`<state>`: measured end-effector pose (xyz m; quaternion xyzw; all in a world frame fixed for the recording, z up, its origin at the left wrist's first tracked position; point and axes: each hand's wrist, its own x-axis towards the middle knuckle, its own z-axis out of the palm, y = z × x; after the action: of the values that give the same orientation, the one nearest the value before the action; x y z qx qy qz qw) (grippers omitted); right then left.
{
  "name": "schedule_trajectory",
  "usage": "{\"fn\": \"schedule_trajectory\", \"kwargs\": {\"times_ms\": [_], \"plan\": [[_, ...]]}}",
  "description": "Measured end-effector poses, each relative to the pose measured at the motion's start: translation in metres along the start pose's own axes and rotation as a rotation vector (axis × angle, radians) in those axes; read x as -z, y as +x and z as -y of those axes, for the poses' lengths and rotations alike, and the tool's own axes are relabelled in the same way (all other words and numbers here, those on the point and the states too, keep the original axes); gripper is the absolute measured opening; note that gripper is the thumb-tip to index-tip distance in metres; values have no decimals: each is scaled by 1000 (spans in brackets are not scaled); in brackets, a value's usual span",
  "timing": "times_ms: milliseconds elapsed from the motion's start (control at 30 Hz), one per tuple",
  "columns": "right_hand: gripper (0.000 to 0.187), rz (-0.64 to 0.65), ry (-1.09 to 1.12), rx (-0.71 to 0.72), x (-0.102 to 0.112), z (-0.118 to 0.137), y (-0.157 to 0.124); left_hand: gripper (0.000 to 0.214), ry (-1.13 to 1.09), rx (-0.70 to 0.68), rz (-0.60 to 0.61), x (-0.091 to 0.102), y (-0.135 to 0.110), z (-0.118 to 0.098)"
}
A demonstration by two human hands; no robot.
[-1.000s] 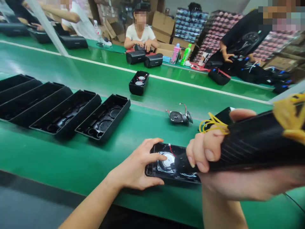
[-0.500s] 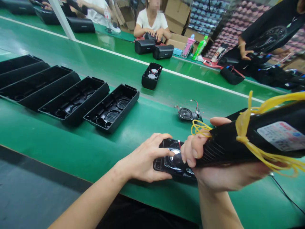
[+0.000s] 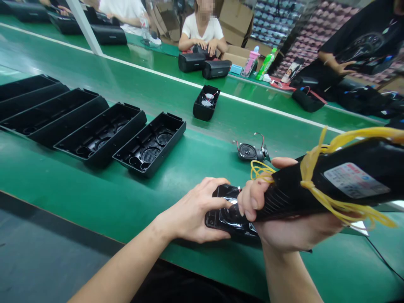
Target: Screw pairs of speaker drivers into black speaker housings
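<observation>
My left hand (image 3: 197, 210) grips the near-left end of a black speaker housing (image 3: 212, 220) on the green bench, its thumb and fingers around the sides. One finger reaches over the round speaker driver (image 3: 224, 215) inside. In my right hand (image 3: 292, 233) is a black electric screwdriver (image 3: 288, 191), wrapped with yellow rubber bands (image 3: 311, 166) and bearing a white label. Its nose points down into the housing beside my left fingertip; the bit's tip is hidden. Just beyond lies a pair of loose speaker drivers (image 3: 248, 151) with red wires.
Several open black housings (image 3: 151, 145) stand in a row at left. One housing with drivers (image 3: 206, 105) sits near the white line. Across the bench, co-workers handle black speakers (image 3: 217, 69) near bottles (image 3: 267, 64). A black cable (image 3: 383, 263) runs at right.
The rear of the screwdriver has swung slightly left, its nose staying over the housing. My left hand keeps its grip. The view has shifted a little, and a co-worker's hand at right has moved.
</observation>
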<state>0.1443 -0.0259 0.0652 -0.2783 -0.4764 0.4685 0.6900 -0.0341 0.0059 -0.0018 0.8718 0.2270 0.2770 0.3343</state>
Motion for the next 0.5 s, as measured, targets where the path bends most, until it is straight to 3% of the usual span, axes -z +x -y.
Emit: {"fn": "schedule_trajectory", "kwargs": {"times_ms": [500], "plan": [[58,78,4,-46,-5,-4,-9,41,12,-15,14,0,-1,2]]}}
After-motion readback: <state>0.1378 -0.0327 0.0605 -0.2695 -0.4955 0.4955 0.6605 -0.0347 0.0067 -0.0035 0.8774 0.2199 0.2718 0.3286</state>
